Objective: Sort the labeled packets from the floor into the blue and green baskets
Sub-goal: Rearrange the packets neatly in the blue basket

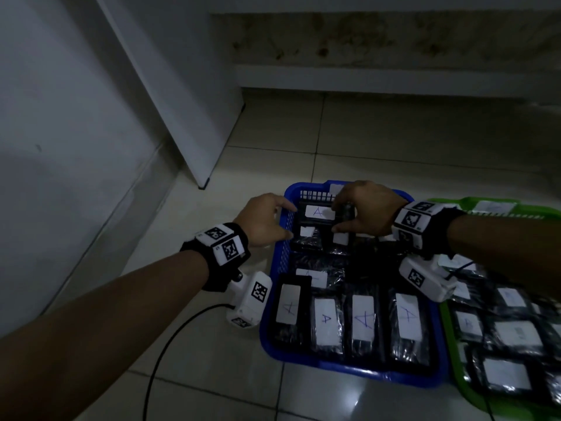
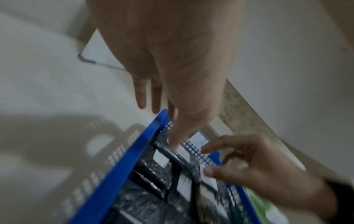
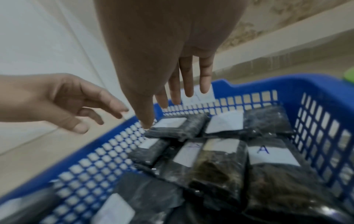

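The blue basket [image 1: 274, 293] holds several black packets with white "A" labels. Its topmost packet [image 1: 318, 212] lies at the far end, label up. My right hand [image 1: 335, 217] hovers over that packet's right end with its fingers straight. In the right wrist view the hand's [image 3: 155, 116] thumb tip touches a corner of the packet [image 3: 172, 127]. My left hand [image 1: 288, 220] is at the basket's far left rim [image 2: 122, 166], fingers relaxed, with the hand's [image 2: 164, 127] thumb reaching down to the packet. The green basket [image 1: 449, 203] at the right holds several more labelled packets.
A white panel [image 1: 182, 101] leans in the corner to the left, beyond the baskets. A black cable [image 1: 170, 338] loops over the tiled floor under my left forearm. A low ledge runs along the stained back wall [image 1: 394, 41].
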